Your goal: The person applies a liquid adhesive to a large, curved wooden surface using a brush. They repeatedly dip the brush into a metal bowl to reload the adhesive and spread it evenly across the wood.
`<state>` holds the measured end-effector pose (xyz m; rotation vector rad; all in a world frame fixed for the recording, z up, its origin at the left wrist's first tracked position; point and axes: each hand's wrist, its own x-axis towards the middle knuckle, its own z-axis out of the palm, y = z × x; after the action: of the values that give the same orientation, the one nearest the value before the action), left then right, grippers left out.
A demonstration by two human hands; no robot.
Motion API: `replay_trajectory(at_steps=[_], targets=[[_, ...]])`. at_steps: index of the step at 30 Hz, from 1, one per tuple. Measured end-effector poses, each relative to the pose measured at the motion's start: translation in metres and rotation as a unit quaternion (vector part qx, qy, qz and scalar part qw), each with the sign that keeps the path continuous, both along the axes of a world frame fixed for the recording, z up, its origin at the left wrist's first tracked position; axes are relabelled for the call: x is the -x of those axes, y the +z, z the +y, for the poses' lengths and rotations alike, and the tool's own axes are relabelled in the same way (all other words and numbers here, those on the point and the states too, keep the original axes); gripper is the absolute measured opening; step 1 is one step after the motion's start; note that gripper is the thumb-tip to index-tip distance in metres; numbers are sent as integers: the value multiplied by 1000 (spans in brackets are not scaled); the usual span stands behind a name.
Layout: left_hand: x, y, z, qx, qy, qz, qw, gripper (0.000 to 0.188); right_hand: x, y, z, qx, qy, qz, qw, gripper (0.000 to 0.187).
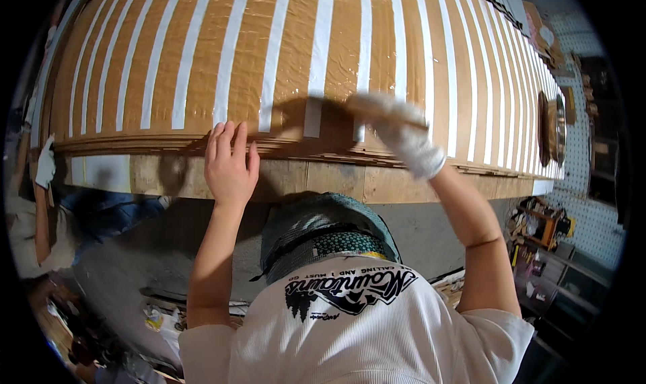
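Note:
A wide stack of thin brown sheets (pixel 289 48) lies in front of me, its glossy top crossed by many white stripes. My bare left hand (pixel 231 157) rests at the near edge of the stack, fingers stretched out flat with the tips on the top sheet. Over the stack, right of the middle, is my right hand (pixel 402 135) in a white glove, slightly blurred. Its fingers are closed round a thin brown stick (pixel 400 120), whose kind I cannot make out. The hand throws a dark shadow on the stripes.
Under the stack runs a pale wooden table edge (pixel 330 177). A round, shiny silver-and-brown thing (pixel 553 129) sits at the stack's right end. At the far left a co-worker's gloved hand (pixel 46 163) is by the stack's corner. Shelves (pixel 558 276) stand at the lower right.

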<state>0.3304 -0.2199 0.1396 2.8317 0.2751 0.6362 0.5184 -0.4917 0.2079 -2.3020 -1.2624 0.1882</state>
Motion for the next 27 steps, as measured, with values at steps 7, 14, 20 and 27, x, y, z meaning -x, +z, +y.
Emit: replay_trajectory(at_steps=[7, 14, 20, 27], targets=[[2, -4, 4, -13, -30, 17, 999, 44, 10, -20, -39, -13, -207, -58, 976, 39], [-4, -17, 12, -39, -55, -35, 997, 37, 7, 18, -33, -34, -291, 264, 919, 29], [-8, -29, 23, -70, -65, -65, 993, 38, -11, 12, 92, -62, -146, 199, 967, 37], [-6, -27, 24, -83, -53, -60, 993, 34, -158, 2, 66, -89, -278, 60, 955, 42]])
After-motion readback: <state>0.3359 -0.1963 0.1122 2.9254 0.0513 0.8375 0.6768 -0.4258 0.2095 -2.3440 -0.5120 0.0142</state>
